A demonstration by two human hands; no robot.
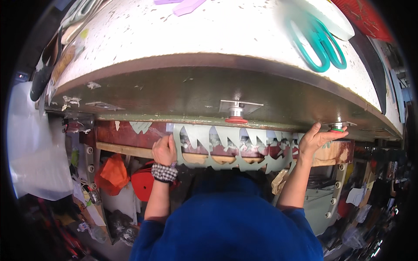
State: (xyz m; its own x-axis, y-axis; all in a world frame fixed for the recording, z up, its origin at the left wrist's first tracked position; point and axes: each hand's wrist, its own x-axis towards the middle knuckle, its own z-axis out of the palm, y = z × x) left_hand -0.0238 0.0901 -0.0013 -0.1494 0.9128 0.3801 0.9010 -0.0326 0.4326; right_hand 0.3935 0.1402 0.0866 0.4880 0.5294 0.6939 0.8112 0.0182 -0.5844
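Your left hand (pixel 164 150) curls at the sheet's edge (pixel 178 145), grip unclear; right hand (pixel 314 138) spreads at the green button (pixel 336 130).

Looks smooth, matt and thin on the pale green cut sheet (pixel 189 131), like paper or foam, hard to say which. White and rough, with many dark chips, on the counter (pixel 196 39). Rather glossy, like dark green paint with small scrapes, on the panel (pixel 174 95) below. In the middle, shiny like metal on the plate (pixel 251 105), smooth and red like plastic on the button (pixel 236 121). At far right, smooth plastic on teal scissors (pixel 321 41). At left, glossy translucent plastic on the hanging sheet (pixel 35 148). Near, matt cloth on the blue shirt (pixel 235 222).
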